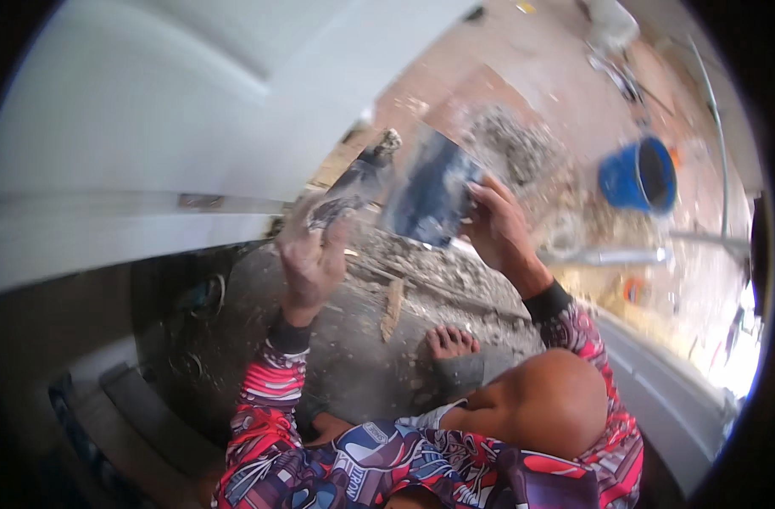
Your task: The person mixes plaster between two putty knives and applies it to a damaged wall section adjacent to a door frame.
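My right hand (pixel 499 225) grips a flat rectangular dark blue-grey tile (pixel 432 187) by its right edge. Pale dust smears its face. To the left, my left hand (pixel 314 254) is dusty and blurred by motion. Its fingers close around a dark, elongated, dust-covered piece (pixel 354 182), whose exact kind I cannot make out. The tile and this piece are held close to each other, above broken rubble (pixel 430 259) along the floor's edge.
A white door or panel (pixel 167 110) fills the upper left. A rubble heap (pixel 515 144) lies beyond the tile. At the right stands a blue bucket (pixel 638 176). A wood strip (pixel 393 310) lies on the dark floor near my bare foot (pixel 452 342).
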Demonstrator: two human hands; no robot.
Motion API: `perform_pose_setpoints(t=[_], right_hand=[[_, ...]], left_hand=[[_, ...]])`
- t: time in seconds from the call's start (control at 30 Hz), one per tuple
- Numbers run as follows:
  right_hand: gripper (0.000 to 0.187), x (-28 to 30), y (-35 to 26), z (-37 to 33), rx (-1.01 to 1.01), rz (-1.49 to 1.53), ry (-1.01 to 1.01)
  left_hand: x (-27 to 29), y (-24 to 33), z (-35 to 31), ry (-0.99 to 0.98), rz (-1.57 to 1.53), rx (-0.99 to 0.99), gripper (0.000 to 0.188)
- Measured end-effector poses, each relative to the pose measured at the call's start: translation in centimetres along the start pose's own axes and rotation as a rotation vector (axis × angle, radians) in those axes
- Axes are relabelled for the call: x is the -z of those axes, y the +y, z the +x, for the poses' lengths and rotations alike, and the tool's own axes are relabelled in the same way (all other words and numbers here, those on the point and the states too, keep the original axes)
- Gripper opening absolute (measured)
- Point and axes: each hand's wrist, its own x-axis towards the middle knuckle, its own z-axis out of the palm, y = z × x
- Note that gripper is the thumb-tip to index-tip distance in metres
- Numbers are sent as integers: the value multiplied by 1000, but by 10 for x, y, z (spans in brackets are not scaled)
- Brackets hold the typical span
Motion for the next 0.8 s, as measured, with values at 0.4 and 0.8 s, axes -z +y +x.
perform_pose_setpoints(t=[0.4, 0.8], right_hand=[[26, -19, 4, -40, -21, -359, -33], [21, -48, 4, -69, -41, -464, -22]], left_hand=[[129, 4, -62, 623, -423, 149, 18], [200, -30, -21, 979, 576, -153, 11]])
